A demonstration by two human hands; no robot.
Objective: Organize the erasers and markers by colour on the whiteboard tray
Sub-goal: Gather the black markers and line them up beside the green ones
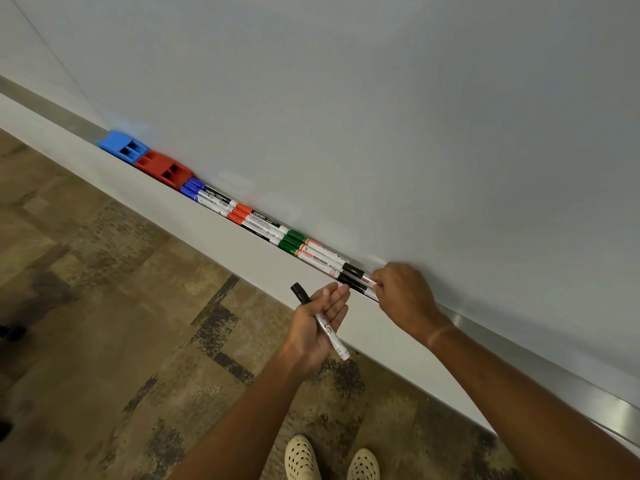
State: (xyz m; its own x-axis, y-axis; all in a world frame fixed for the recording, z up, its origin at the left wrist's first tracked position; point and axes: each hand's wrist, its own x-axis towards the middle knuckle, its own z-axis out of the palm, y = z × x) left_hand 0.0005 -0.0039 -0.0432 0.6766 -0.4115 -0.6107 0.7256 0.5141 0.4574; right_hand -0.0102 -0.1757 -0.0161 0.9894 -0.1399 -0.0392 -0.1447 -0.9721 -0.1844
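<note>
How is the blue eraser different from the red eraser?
The blue eraser is blue; the red eraser is red. The blue eraser sits at the very end of the row in the tray, next to nothing but the red eraser; the red eraser sits between the blue eraser and the blue-capped markers. Both have the same blocky shape with two small rectangular holes in the end, and both rest in the tray against the whiteboard.

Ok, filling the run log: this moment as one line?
stage: placing black markers | left hand: holds black-capped marker | right hand: on black markers in tray | blue, red, green groups: laid
</note>
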